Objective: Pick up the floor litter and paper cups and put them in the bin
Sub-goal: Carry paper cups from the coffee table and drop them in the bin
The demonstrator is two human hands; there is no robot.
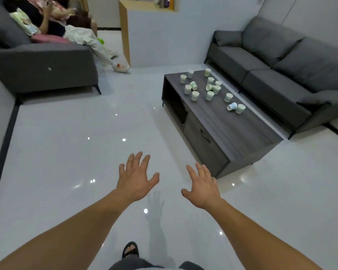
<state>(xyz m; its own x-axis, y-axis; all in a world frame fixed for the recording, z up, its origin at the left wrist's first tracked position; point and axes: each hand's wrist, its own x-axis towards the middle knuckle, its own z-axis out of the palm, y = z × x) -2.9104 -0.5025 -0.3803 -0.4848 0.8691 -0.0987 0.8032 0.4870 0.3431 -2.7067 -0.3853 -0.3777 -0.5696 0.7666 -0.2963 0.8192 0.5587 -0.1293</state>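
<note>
A person is looking down across a glossy white floor (pixel 66 152), with both bare arms stretching forward. The left hand (pixel 136 180) is hovering palm-down with its fingers spreading wide and straight, holding and touching nothing. The right hand (pixel 202 189) is hovering beside it in the same way, fingers fanning out and thumb pointing inward, gripping nothing. Both hands are hanging in the air above the floor. Neither is touching the dark wood-grain coffee table (pixel 232 129) standing ahead to the right. The paper cups (pixel 210 95), pale green and white, are sitting scattered over the far half of that tabletop. Most are standing on end and a few are lying on their sides. A grey sofa (pixel 281 75) is running along behind the table. One sandalled foot (pixel 130 249) is showing at the bottom edge.
</note>
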